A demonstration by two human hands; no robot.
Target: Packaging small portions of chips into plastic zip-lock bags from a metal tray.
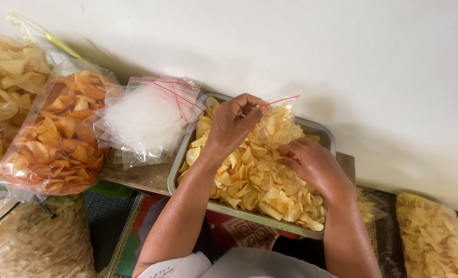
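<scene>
Left hand (234, 123) pinches open a small clear red-zip bag (276, 123) at frame center, half-full of pale yellow chips; right hand (311, 164) digs curled into the chip tray (321, 135).

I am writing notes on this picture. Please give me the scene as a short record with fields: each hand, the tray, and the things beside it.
left hand: fingers pinch the top of a small clear bag, held open above the tray
right hand: palm down on the yellow chips
tray: metal, rectangular, heaped with the chips
empty bags: clear stack with red seal strips, left of the tray
orange chips: large clear sack, far left
background: white wall
</scene>
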